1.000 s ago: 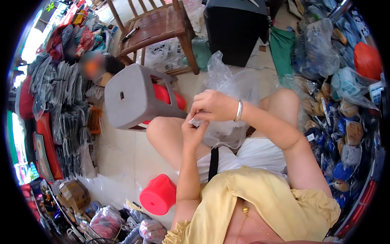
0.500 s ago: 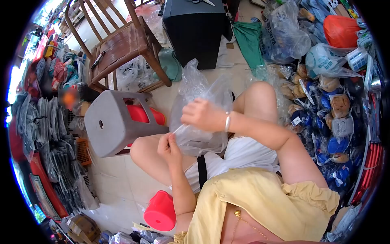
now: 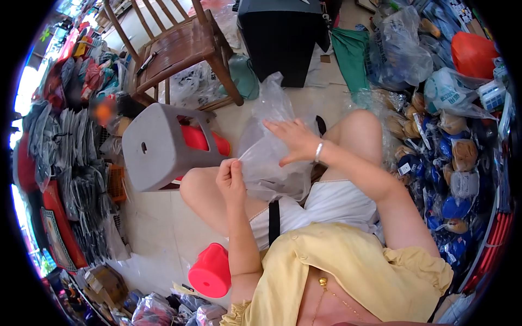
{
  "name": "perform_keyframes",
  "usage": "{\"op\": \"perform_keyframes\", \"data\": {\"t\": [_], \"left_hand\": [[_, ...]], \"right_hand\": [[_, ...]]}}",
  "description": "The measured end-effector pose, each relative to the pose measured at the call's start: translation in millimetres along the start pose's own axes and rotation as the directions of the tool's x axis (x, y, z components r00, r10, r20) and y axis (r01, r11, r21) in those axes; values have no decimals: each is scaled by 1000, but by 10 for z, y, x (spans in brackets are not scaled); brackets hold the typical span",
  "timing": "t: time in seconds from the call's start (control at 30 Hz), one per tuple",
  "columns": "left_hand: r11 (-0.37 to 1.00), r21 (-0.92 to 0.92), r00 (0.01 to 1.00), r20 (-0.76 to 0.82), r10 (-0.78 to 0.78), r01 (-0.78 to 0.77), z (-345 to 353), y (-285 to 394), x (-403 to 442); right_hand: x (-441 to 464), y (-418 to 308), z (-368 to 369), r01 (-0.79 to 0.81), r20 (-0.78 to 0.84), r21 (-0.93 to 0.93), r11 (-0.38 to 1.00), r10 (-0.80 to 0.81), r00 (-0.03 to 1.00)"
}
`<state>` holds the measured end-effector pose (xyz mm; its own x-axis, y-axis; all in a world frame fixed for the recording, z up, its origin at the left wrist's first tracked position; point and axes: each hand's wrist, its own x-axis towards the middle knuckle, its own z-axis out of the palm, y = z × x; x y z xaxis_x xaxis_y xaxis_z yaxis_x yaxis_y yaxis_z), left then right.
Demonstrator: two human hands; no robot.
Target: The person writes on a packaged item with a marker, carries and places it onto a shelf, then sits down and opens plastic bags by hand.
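A clear plastic bag hangs between my knees, its upper part standing up toward the floor ahead. My left hand is closed, pinching the bag's edge, which stretches in a taut line away from the fingers. My right hand lies over the bag with its fingers spread, the palm toward the plastic. Whether the right palm touches the bag or hovers just above it, I cannot tell. What the bag contains, if anything, is hard to make out.
A grey plastic stool stands at my left, with a wooden chair behind it. Ahead is a black box-like stand. Packed goods in plastic are piled at my right, and a red stool sits by my left elbow.
My right hand has opened from a closed grip and spread its fingers over the bag. The left hand keeps its pinch. The whole view has shifted slightly.
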<state>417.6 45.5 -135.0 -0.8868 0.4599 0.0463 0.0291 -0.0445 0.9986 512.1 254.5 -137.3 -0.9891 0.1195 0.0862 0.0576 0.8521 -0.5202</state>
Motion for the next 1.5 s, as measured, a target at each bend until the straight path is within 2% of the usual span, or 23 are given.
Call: {"op": "perform_keyframes", "data": {"t": [0.03, 0.1, 0.17, 0.2, 0.27, 0.33, 0.37, 0.47, 0.53, 0.6, 0.67, 0.7, 0.73, 0.77, 0.8, 0.9, 0.97, 1.03, 1.17, 1.27, 1.37, 1.43, 1.5], "left_hand": [[998, 66, 998, 56, 6, -10, 20, 14, 12], [993, 113, 985, 165, -55, 37, 3, 28, 13], [976, 213, 970, 225, -97, 48, -115, 39, 3], [951, 305, 945, 289, -150, 58, -172, 33, -16], [912, 410, 927, 333, -171, 21, -281, 122, 13], [700, 662, 849, 506, -153, -269, -375, 138, 51], [672, 687, 837, 515, -184, -275, -432, 59, 74], [722, 686, 875, 400, -272, -89, -334, 7, 345], [792, 610, 877, 357, -322, 42, -228, -244, 631], [840, 516, 869, 323, -375, 170, -67, -255, 830], [802, 252, 739, 311, -597, 542, 173, 14, 968], [807, 247, 746, 308, -591, 537, 257, -272, 1013], [960, 255, 944, 328, 23, -112, 310, -795, 1036], [862, 249, 869, 360, 340, -441, 339, -893, 1028], [651, 264, 700, 354, 621, -712, 369, -990, 1020], [927, 265, 860, 499, 104, -267, 355, -255, 691], [948, 304, 786, 562, -258, 95, 359, 280, 391], [918, 135, 704, 604, -375, 374, 347, 656, 67], [853, -115, 634, 721, -280, 508, 185, 871, -238], [790, -208, 714, 599, -363, 576, 50, 619, -148], [754, -265, 789, 344, -508, 601, -9, 116, 147], [736, -367, 822, 249, -512, 569, -10, -31, 373], [720, -385, 816, 265, -513, 578, -25, -28, 593]], "right_hand": [[42, -7, 94, -220, 298, 45, 974, 197, 934], [79, 453, 693, -325, 465, 122, 938, 235, 853], [27, 729, 782, -374, 341, 92, 923, 324, 882], [-38, 830, 739, -473, 185, 293, 831, 436, 881], [-208, 1262, 609, -582, 130, 502, 639, 610, 782], [-328, 1435, 348, -515, 208, 805, 294, 674, 709], [-397, 1268, 5, -283, 226, 959, -35, 698, 679], [-603, 1003, -549, -84, 274, 921, -380, 480, 833], [-663, 874, -658, -53, 248, 897, -438, 402, 881], [-649, 772, -623, -60, 239, 908, -414, 397, 886], [-579, 680, -519, -95, 239, 939, -332, 427, 872], [-541, 626, -458, -122, 242, 951, -283, 441, 864], [-488, 593, -388, -154, 244, 962, -225, 458, 855], [-437, 556, -317, -187, 246, 968, -169, 471, 847], [-385, 522, -240, -221, 246, 969, -108, 481, 841], [-208, 445, -27, -326, 248, 942, 79, 488, 837], [-102, 417, 115, -391, 249, 894, 220, 481, 841], [-10, 420, 267, -457, 263, 811, 367, 468, 844], [123, 441, 586, -564, 338, 511, 649, 451, 826], [141, 494, 888, -615, 428, 246, 749, 486, 762], [147, 531, 1065, -658, 511, 70, 750, 539, 669], [187, 509, 1059, -674, 541, 45, 737, 549, 637], [256, 372, 869, -628, 527, 205, 751, 456, 718]]}}
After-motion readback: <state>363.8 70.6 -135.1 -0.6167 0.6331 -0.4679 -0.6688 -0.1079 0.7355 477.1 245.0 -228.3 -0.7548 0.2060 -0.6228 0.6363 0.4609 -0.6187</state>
